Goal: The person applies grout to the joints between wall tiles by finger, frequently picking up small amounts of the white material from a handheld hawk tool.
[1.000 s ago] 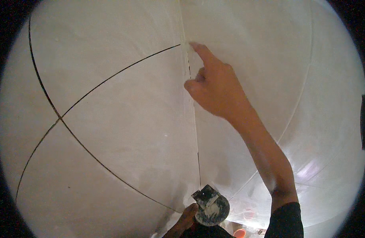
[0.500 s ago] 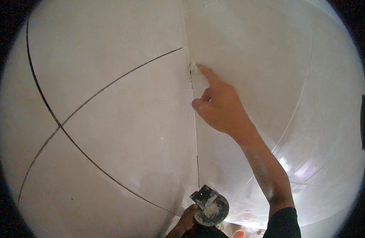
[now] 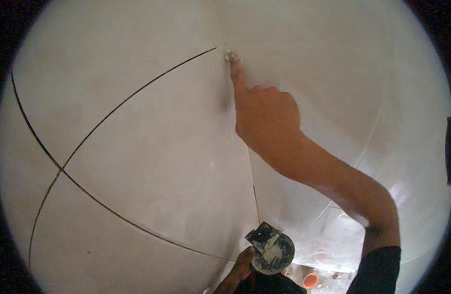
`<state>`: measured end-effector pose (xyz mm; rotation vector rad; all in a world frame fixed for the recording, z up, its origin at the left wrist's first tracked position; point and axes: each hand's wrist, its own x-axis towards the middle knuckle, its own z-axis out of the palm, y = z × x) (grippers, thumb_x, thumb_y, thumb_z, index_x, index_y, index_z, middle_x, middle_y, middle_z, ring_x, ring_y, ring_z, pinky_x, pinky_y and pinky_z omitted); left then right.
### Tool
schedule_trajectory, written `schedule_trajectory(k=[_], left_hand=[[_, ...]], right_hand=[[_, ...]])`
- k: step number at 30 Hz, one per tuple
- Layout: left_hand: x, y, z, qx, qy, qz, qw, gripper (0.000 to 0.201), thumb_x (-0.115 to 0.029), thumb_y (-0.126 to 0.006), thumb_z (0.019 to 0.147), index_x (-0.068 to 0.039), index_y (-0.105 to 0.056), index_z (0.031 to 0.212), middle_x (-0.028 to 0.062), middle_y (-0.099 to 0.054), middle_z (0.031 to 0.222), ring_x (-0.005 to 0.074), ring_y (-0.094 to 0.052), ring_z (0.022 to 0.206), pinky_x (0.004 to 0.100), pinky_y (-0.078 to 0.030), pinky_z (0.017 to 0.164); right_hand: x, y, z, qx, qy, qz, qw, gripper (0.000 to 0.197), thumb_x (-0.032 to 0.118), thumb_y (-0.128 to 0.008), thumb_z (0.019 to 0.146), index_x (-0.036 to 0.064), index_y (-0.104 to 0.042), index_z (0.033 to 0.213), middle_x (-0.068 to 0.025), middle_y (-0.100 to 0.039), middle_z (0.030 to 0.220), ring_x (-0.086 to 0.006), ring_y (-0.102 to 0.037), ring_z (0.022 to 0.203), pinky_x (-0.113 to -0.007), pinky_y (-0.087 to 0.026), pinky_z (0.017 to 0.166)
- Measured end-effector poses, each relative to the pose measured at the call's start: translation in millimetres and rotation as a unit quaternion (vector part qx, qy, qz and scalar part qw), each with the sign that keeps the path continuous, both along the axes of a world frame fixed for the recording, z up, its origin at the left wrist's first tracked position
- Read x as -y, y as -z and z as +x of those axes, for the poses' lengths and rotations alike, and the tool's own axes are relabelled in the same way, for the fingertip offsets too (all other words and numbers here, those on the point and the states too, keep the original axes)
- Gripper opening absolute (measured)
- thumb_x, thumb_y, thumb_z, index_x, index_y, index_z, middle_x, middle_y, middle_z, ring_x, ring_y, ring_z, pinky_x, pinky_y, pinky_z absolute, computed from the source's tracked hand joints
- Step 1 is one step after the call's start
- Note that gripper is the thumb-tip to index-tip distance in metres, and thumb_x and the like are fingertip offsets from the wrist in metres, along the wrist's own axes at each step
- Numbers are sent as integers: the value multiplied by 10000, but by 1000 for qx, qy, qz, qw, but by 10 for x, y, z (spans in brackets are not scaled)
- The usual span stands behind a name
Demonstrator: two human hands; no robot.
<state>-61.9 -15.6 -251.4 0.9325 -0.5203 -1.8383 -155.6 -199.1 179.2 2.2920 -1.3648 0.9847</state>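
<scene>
My right hand (image 3: 267, 112) reaches up to the corner where two pale tiled walls meet. Its index finger is stretched out, while the other fingers are curled in and the thumb is hidden. A lump of whitish paste (image 3: 232, 56) sits at that fingertip, against the corner seam (image 3: 255, 196). Low in the view, my left hand (image 3: 244, 263) is closed on the side of a dark, round container (image 3: 290, 249) with a squared tab. Whitish paste (image 3: 273, 251) is smeared inside it. Most of the left fingers are hidden behind the container.
On the left wall (image 3: 152, 147), two dark joint lines cross. The right wall (image 3: 343, 98) carries fainter pale joints. An orange round object (image 3: 310, 280) lies far below, among small items too blurred to name. Bright light reflects off the lower right surface.
My right hand has moved up along the corner, its wrist turned so the finger points straight up. The view has shifted; my left hand still holds the container low down.
</scene>
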Motion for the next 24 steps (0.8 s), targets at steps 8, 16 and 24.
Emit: schedule_trajectory(k=[8, 16, 24], left_hand=[[-2, -14, 93, -29, -21, -7, 999, 441, -370, -583, 954, -13, -510, 1200, 77, -609, 1129, 200, -586, 1050, 390, -483, 932], [0, -349, 32, -51, -17, 13, 998, 410, -358, -574, 960, -20, -518, 1184, 82, -609, 1134, 205, -595, 1050, 387, -492, 932], [-23, 161, 126, -25, -37, 23, 999, 417, -321, -587, 957, -16, -495, 1226, 102, -604, 1164, 224, -605, 1047, 383, -499, 928]], right_hand=[[-290, -59, 157, -105, -10, 87, 991, 714, 173, -601, 784, 73, -350, 1445, -193, -665, 762, -359, -667, 664, -497, -537, 618], [-55, -295, -33, 11, -1, 33, 999, 769, 133, -610, 734, 108, -332, 1451, -237, -645, 757, -430, -641, 738, -517, -525, 713], [-128, -409, -62, 37, -29, 25, 999, 764, 109, -608, 725, 82, -340, 1441, -234, -641, 725, -417, -641, 738, -505, -528, 704]])
